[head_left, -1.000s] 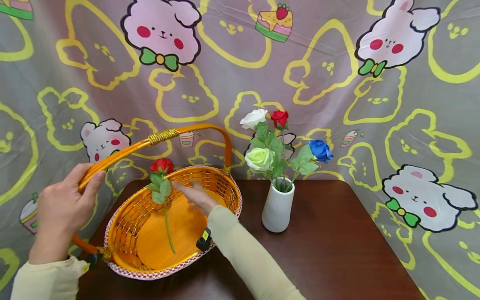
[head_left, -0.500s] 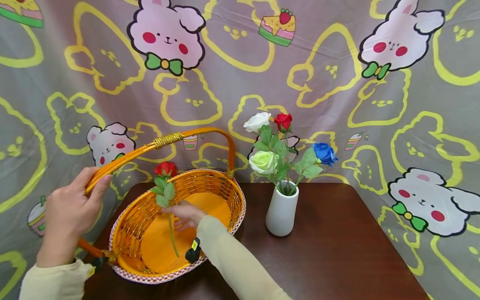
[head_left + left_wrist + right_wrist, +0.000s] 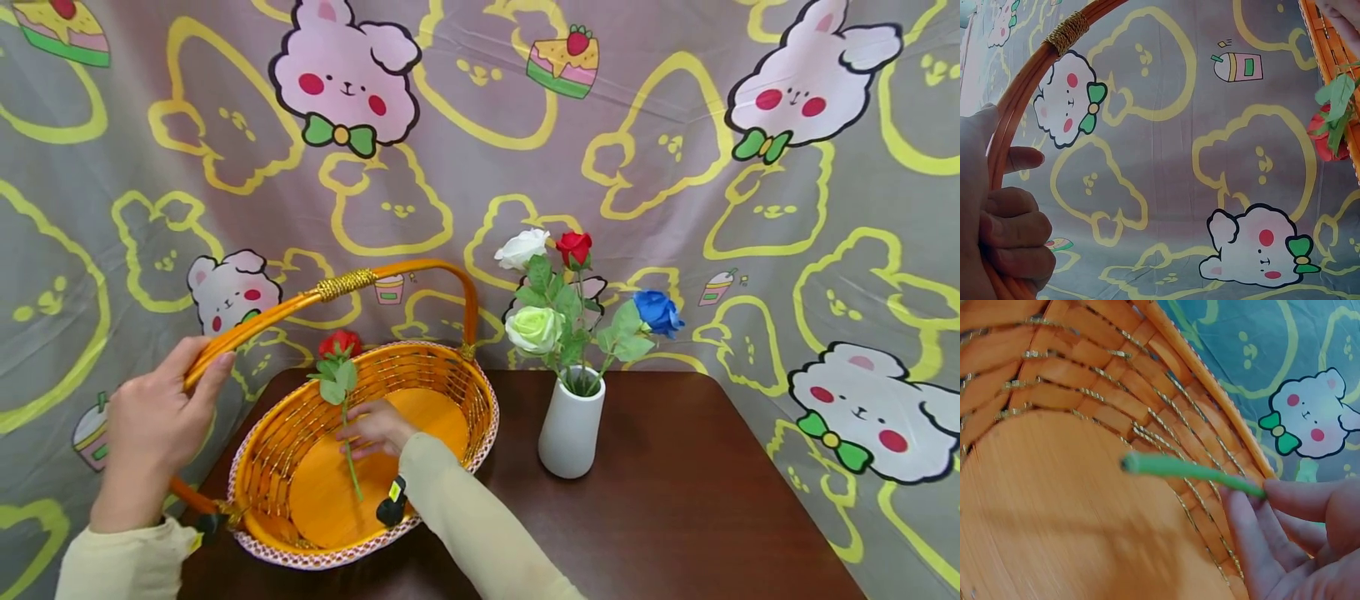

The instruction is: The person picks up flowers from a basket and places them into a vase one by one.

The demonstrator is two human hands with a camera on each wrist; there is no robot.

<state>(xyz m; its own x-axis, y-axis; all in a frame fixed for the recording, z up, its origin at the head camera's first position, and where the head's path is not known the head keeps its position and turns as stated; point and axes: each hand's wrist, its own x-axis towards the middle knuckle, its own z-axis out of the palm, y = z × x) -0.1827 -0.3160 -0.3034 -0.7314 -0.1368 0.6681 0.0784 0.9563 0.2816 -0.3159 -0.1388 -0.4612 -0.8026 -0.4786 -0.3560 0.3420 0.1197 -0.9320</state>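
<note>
My left hand (image 3: 161, 408) grips the orange handle (image 3: 262, 325) of an oval wicker basket (image 3: 258, 467), which stands tilted on the table. In the left wrist view the fingers (image 3: 1019, 244) curl round that handle. A red artificial rose (image 3: 340, 343) leans across the basket's far rim, its bloom at the back edge and its green stem pointing down inside. Over the basket, my right hand (image 3: 378, 429) pinches the stem around its middle. The right wrist view shows the stem (image 3: 1172, 467) between thumb and fingers, its cut end pointing away above the basket floor.
Right of the basket, a white vase (image 3: 572, 425) holds a white rose (image 3: 522, 248), a red one, a pale green one (image 3: 534, 331) and a blue one (image 3: 657, 313). The dark brown table (image 3: 675, 492) backs onto a patterned cloth (image 3: 465, 150).
My right hand has moved down from near the rose's leaves to its stem and now pinches it. The left hand keeps its grip on the handle. The whole head view has shifted slightly.
</note>
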